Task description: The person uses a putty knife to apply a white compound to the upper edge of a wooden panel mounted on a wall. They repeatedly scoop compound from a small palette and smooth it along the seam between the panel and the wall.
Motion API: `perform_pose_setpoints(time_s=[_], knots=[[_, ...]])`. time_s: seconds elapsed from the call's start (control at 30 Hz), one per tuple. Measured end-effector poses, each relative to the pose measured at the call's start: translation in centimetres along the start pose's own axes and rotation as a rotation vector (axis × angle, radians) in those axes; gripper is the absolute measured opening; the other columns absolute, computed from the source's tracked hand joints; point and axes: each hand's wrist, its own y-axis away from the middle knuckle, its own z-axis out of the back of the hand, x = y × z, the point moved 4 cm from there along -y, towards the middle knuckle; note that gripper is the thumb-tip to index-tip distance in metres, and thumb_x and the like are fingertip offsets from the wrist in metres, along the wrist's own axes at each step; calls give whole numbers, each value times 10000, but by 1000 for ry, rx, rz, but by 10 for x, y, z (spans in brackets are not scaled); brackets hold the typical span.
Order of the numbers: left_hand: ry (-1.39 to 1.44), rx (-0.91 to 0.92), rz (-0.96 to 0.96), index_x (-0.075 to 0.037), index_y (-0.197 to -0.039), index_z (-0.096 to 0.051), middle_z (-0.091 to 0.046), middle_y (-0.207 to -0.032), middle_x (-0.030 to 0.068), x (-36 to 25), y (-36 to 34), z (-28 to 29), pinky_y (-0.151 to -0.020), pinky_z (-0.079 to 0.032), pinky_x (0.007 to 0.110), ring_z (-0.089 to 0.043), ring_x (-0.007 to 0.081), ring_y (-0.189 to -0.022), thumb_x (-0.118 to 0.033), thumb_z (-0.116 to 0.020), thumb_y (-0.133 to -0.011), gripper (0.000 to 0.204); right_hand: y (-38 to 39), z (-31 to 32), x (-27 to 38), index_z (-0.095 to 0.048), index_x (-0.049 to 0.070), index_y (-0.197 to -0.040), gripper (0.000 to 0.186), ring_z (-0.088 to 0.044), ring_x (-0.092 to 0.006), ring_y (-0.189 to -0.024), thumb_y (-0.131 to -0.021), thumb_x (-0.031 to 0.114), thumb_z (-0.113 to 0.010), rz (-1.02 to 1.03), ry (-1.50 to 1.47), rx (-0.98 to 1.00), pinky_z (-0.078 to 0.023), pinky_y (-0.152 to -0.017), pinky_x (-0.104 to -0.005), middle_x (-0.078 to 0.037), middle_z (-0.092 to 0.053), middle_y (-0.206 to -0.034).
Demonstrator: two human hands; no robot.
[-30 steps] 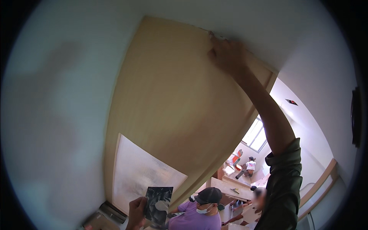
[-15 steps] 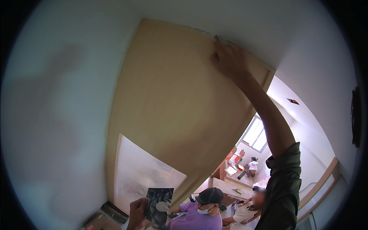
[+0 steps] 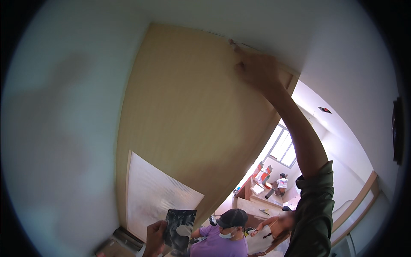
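Observation:
My left hand (image 3: 155,238), low in the view, grips the edge of a dark rectangular sheet (image 3: 180,227) between thumb and fingers. A pale patch, possibly a paste, lies on the sheet's dark face. High up, my right hand (image 3: 257,70) has its index finger stretched out, the other fingers curled in. That fingertip touches or nearly touches the top edge of a light wood panel (image 3: 184,98), where it meets the white ceiling (image 3: 265,21). A thin, broken dark gap runs along this joint. Nothing shows held in the right hand.
A translucent ribbed pane (image 3: 158,197) is set into the panel's lower part. Below stand a person in a purple shirt and dark cap (image 3: 229,233) and another in a light top (image 3: 274,231). Farther off, a person (image 3: 281,184) is beside wooden worktops (image 3: 252,207). Boxes (image 3: 113,246) lie lower left.
My right index fingertip has shifted slightly left along the joint. My left hand and the sheet are nearly where they were. The person in the light top has moved their arms.

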Motion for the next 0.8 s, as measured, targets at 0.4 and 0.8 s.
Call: perform_pose_setpoints(time_s=[0.4,0.8], knots=[[-52,52,-13,86,-959,-631,-674,-818,91,0,5,9,-620,-532,276,-637,128,-673,-161,-542,-974,264,7,-7,-21,-581,174,-1266,460,-646,-261,-615,-817,260,-528,75,-30,-127,-522,-629,-425,-96,-646,-669],[-154,16,-27,28,-881,-612,-584,-747,29,6,2,17,-570,-437,254,-530,89,-622,-177,-537,-979,239,-16,-17,12,-529,189,-1335,521,-621,-265,-578,-819,260,-526,-17,20,-25,-511,-586,-430,-86,-625,-646]])
